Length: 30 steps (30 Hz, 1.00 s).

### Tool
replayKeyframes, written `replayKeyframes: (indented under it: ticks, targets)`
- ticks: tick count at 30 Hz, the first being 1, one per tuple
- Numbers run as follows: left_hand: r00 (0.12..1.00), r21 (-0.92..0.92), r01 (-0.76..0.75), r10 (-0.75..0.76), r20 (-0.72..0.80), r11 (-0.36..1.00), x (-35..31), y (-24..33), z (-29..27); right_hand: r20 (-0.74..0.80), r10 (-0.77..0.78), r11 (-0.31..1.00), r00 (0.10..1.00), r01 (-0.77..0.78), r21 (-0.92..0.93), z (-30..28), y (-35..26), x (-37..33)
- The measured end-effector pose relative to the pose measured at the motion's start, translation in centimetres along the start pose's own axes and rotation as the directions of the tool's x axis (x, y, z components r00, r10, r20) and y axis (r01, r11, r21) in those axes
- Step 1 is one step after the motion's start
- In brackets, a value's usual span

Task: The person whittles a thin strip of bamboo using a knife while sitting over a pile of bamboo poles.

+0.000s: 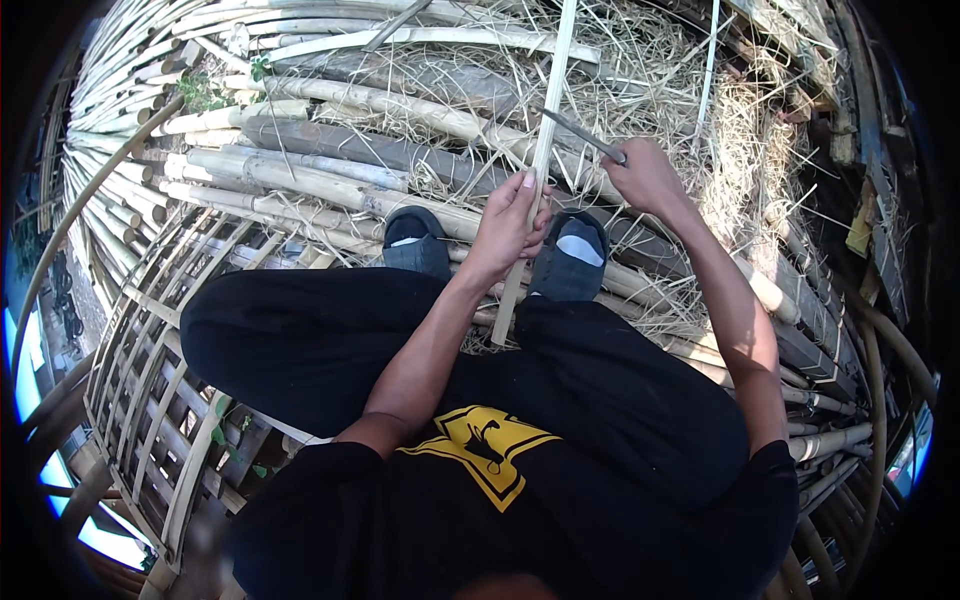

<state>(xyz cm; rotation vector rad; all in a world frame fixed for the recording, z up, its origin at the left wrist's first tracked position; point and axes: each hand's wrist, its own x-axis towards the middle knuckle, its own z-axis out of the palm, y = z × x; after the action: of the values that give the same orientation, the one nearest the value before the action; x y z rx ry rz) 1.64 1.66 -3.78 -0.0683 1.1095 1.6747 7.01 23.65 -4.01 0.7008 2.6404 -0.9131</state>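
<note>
My left hand (512,222) is wrapped round a long, flat, pale bamboo strip (553,85). The strip runs from between my knees up past the top of the view. In my right hand (642,175) is the handle end of a knife (585,134) with a dark, narrow blade. The blade points up and left, and its tip appears to meet the strip's edge above my left hand; whether it touches, I cannot tell. My feet, in dark sandals (417,241), rest on bamboo poles below the strip.
Bamboo poles (370,195) lie under and ahead of my feet. Thin shavings (640,70) cover the far middle and right. A woven bamboo lattice (160,370) stands at the left, beside a stack of cut poles (110,190). Curved poles (875,400) rise at the right edge.
</note>
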Motion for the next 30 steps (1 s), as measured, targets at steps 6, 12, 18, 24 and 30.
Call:
replayKeyframes:
  ticks: [6, 12, 18, 24, 30]
  targets:
    - [1.000, -0.056, -0.002, 0.002, 0.001, 0.998, -0.2, -0.3, -0.6, 0.239, -0.152, 0.976, 0.959, 0.183, -0.115, 2.7, -4.3, -1.0]
    - [0.999, -0.130, 0.043, -0.042, 0.010, 0.991, -0.5, -0.2, -0.6, 0.233, -0.142, 0.981, 0.962, 0.169, -0.099, 3.3, -4.1, -1.4]
    - [0.997, -0.173, 0.079, -0.079, 0.010, 0.982, -1.0, 0.4, 0.3, 0.122, 0.071, 0.993, 0.990, -0.058, -0.103, 2.5, -3.6, 0.6]
    - [0.996, -0.084, 0.066, -0.060, 0.071, 0.994, -1.1, 0.3, 0.8, -0.088, 0.146, 0.956, 0.985, -0.164, -0.244, -3.1, -0.4, 3.5]
    - [0.999, -0.122, 0.044, -0.043, 0.010, 0.992, -0.6, 0.2, 0.3, 0.063, 0.049, 0.991, 0.997, -0.041, -0.129, 1.8, -3.3, -0.6]
